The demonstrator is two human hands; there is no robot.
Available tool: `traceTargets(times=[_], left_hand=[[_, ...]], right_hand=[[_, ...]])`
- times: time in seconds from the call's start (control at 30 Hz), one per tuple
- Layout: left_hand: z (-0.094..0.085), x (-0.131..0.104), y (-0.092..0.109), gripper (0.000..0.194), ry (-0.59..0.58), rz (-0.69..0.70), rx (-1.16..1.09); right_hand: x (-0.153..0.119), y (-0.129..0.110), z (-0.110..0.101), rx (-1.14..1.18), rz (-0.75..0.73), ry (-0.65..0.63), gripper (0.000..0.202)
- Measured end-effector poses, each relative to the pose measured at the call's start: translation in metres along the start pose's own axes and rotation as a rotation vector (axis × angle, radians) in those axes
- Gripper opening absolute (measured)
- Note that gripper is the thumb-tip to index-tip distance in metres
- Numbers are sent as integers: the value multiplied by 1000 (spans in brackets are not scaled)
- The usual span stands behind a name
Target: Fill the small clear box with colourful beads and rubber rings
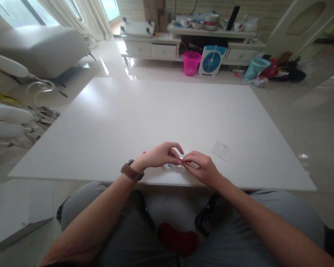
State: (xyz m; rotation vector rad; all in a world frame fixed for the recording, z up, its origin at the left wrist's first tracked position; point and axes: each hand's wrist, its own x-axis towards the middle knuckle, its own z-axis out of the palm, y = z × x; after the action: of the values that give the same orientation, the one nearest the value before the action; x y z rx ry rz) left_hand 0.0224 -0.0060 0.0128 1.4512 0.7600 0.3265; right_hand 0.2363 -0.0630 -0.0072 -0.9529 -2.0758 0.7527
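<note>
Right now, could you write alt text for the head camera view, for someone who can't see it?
Two bare hands, left and right, meet fingertip to fingertip over a small, unclear item at the near edge of a white table. A clear plastic square lies just right of them; the left wrist wears a brown watch. Beyond, a pink bin stands on the floor.

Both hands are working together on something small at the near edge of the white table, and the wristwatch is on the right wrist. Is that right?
Not quite. The head view shows the wristwatch on the left wrist, behind the left hand. The rest holds: the left hand and right hand meet over something small at the near edge of the white table.
</note>
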Motion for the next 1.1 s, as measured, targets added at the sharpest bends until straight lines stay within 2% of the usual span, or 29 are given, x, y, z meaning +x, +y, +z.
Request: traceTargets(times=[0.13, 0.27, 0.33, 0.57, 0.9, 1.0, 1.1], left_hand=[[-8, 0, -4, 27, 32, 11, 67], [-17, 0, -11, 16, 199, 29, 283], [-17, 0, -12, 10, 230, 12, 402], [-7, 4, -14, 13, 247, 86, 645], [-10, 6, -21, 12, 228, 129, 741], [-10, 5, -23, 12, 221, 157, 763], [-9, 5, -24, 13, 213, 186, 773]], right_hand=[[4, 5, -2, -20, 48, 16, 14], [11, 15, -3, -141, 75, -27, 13], [14, 18, -2, -244, 57, -89, 10], [21, 17, 4, -480, 28, -233, 6], [28, 12, 5, -439, 85, -239, 10], [24, 13, 0, -421, 51, -247, 11], [22, 14, -6, -411, -25, -321, 16]])
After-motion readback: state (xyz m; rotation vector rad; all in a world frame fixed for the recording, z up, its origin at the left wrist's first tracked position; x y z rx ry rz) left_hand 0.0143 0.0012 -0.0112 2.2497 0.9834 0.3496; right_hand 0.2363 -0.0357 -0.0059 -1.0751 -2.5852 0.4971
